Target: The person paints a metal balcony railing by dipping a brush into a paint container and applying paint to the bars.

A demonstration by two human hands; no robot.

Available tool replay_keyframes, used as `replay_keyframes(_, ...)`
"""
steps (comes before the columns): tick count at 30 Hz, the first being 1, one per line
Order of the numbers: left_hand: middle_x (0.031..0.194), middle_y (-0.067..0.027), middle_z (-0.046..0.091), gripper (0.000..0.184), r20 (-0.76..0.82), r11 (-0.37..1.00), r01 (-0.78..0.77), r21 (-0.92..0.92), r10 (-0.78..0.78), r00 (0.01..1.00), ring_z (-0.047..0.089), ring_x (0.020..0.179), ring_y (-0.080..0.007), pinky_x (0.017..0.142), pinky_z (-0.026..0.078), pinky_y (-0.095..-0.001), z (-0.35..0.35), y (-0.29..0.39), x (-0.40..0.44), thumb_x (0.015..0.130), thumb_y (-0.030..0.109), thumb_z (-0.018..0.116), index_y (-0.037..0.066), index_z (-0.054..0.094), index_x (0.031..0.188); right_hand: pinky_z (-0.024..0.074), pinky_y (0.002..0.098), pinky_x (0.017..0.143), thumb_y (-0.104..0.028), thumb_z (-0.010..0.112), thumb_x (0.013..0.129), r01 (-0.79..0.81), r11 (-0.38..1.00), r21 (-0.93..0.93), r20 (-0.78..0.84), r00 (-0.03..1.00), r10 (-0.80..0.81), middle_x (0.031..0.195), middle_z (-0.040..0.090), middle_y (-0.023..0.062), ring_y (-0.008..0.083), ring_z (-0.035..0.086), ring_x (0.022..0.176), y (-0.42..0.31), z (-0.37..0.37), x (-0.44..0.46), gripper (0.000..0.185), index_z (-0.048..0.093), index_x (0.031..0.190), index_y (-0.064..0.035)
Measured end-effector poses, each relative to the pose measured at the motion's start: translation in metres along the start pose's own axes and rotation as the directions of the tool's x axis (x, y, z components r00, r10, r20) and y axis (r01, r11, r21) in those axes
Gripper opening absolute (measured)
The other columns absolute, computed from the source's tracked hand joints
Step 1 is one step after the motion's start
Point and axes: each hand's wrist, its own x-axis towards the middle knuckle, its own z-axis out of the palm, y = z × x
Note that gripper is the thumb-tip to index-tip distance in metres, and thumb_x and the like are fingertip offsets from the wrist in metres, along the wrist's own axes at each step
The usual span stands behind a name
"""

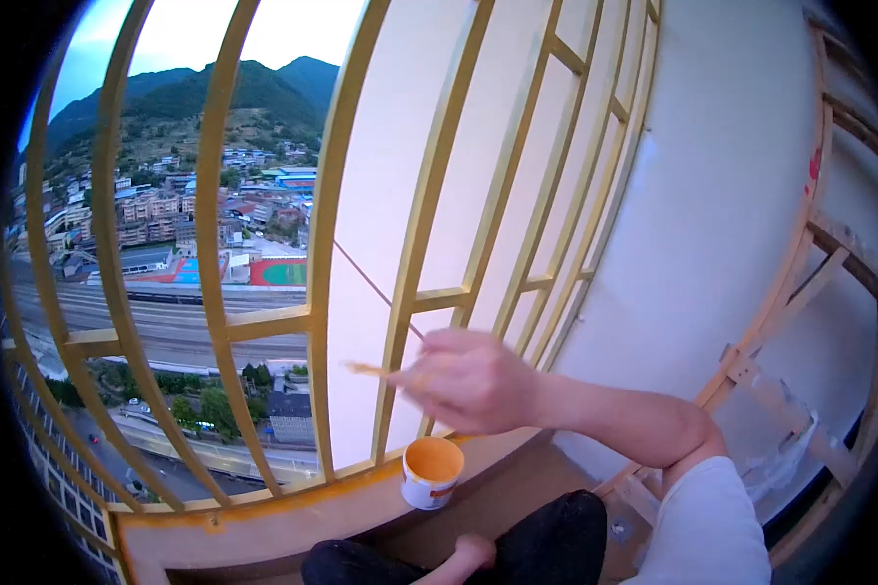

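My right hand is raised in front of the railing, its fingers closed round a small brush with a yellowish tip pointing left. The hand is slightly blurred by motion. Just below it stands a white tub of orange-yellow paint, close to the sill. Yellow-painted railing bars rise behind the hand and the brush. Low at the bottom, my left hand rests between my dark-trousered legs; its fingers are hidden.
A wooden ladder-like frame leans at the right by the pale wall, with clear plastic sheeting near its foot. Orange paint marks the ledge. Beyond the bars are buildings, roads and mountains far below.
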Motion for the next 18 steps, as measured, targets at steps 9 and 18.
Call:
replay_keyframes(9, 0.126, -0.01, 0.071, 0.034, 0.051, 0.999, 0.028, 0.018, -0.029, 0.998, 0.069, 0.116, -0.0291, 0.093, 0.056, -0.0435, -0.016, 0.009, -0.009, 0.091, 0.027, 0.061, 0.014, 0.076, 0.117, 0.056, 0.0401, 0.068, -0.018, 0.058, 0.094, -0.675, 0.687, -0.27, -0.313, 0.736, 0.6, 0.076, 0.07, 0.0193, 0.0325, 0.07, 0.068, 0.126, -0.084, -0.014, 0.023, 0.071, 0.09, 0.0001)
replay_keyframes(18, 0.124, -0.01, 0.072, 0.032, 0.085, 0.998, -0.015, 0.068, 0.009, 0.996, 0.069, 0.115, -0.0308, 0.093, 0.056, -0.0448, -0.021, 0.003, -0.015, 0.09, 0.026, 0.06, 0.014, 0.076, 0.115, 0.0563, 0.0481, 0.07, -0.015, 0.062, 0.085, -0.405, 0.523, -0.75, -0.15, 0.874, 0.461, 0.069, 0.066, 0.0222, 0.0385, 0.069, 0.07, 0.139, -0.096, 0.053, 0.019, 0.067, 0.075, 0.0004)
